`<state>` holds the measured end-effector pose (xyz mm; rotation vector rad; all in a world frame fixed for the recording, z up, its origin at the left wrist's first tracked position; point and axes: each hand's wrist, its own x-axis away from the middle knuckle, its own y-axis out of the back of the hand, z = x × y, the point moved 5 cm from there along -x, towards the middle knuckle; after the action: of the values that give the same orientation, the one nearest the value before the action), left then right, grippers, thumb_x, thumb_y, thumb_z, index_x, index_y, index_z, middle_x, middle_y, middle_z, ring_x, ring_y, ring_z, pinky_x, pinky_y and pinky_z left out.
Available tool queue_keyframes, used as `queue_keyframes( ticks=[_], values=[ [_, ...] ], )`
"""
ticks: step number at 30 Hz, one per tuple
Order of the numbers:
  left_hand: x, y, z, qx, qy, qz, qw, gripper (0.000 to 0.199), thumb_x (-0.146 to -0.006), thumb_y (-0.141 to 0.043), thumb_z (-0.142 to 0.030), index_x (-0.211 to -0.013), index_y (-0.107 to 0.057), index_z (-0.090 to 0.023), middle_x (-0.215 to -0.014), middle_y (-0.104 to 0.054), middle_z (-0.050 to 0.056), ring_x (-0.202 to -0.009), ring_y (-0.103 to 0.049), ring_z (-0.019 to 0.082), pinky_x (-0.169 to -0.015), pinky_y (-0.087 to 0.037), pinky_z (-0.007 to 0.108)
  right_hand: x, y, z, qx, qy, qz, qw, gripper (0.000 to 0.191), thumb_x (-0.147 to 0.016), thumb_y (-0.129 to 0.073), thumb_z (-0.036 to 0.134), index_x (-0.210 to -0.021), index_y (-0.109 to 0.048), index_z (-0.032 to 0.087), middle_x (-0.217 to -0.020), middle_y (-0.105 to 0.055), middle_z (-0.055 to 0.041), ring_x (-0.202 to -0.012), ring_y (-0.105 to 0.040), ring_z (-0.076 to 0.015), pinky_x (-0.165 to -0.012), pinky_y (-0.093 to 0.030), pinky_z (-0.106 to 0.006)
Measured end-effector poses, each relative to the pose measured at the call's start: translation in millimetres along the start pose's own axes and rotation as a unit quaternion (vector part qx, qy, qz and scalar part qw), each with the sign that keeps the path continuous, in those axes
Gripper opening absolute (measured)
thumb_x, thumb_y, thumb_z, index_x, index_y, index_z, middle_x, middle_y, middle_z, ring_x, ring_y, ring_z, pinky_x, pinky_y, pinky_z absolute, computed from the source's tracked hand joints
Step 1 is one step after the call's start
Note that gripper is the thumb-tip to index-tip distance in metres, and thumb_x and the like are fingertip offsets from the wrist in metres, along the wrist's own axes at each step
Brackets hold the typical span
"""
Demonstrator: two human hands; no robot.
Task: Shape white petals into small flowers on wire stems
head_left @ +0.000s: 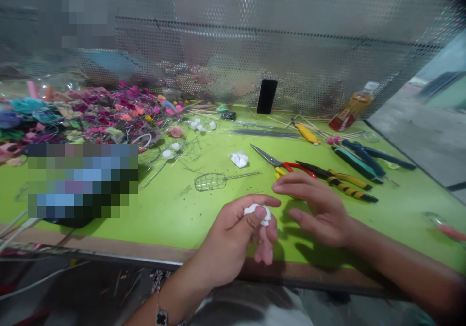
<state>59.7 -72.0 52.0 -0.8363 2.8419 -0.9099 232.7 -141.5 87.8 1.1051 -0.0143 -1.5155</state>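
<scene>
Between the thumb and fingers of my left hand (240, 234) is a small soft white lump (257, 213), perhaps clay, partly covered by the thumb. My right hand (316, 209) hovers just to its right, fingers apart, holding nothing. Beyond the hands lies a flat frame of bent wire (210, 182) with a twisted stem. A white lump in clear wrapping (239, 159) rests farther back. Red-and-yellow-handled scissors (271, 157) lie behind my right hand, which hides part of their handles. Long-nose pliers (342, 178) with black and yellow grips are beside them.
Colourful craft pieces (120, 107) are heaped at the back left, behind a device with a blurred screen (87, 185). A phone (267, 96) leans on the perforated metal panel. At the right are a bottle (351, 107), a yellow cutter (307, 133) and more pliers (364, 158).
</scene>
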Motion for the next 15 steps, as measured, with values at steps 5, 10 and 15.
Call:
queue_keyframes(
  ticks=[5,10,15],
  values=[
    [5.2,6.0,-0.9,-0.009,0.003,-0.03,0.999,0.036,-0.102,-0.073,-0.05,-0.088,-0.069,-0.017,-0.058,-0.044,-0.008,-0.046,-0.03,0.005,-0.04,-0.02,0.015,0.0,0.1,-0.3,0.001,-0.002,-0.004,1.0,0.043,-0.098,-0.071,0.02,-0.142,-0.071,0.023,-0.13,-0.074,-0.0105,-0.12,-0.071,-0.024,-0.108,-0.057,-0.035],
    [2.4,8.5,-1.3,-0.022,0.004,-0.036,0.999,0.034,-0.1,-0.074,-0.048,-0.088,-0.073,-0.016,-0.061,-0.048,-0.004,-0.052,-0.04,0.008,-0.046,-0.028,0.017,-0.3,0.7,-1.0,0.003,-0.005,-0.004,1.0,0.044,-0.098,-0.071,0.019,-0.142,-0.072,0.024,-0.13,-0.074,-0.0104,-0.121,-0.072,-0.0246,-0.108,-0.058,-0.036],
    [-1.8,-2.3,-2.8,0.108,0.044,0.038,0.992,0.042,-0.08,-0.083,-0.05,-0.098,-0.079,-0.012,-0.076,-0.062,0.003,-0.063,-0.055,0.012,-0.059,-0.042,0.022,-1.4,1.9,0.6,0.01,-0.006,-0.012,1.0,0.042,-0.098,-0.072,0.022,-0.14,-0.073,0.026,-0.126,-0.076,-0.0108,-0.117,-0.074,-0.0271,-0.104,-0.061,-0.04]
  ],
)
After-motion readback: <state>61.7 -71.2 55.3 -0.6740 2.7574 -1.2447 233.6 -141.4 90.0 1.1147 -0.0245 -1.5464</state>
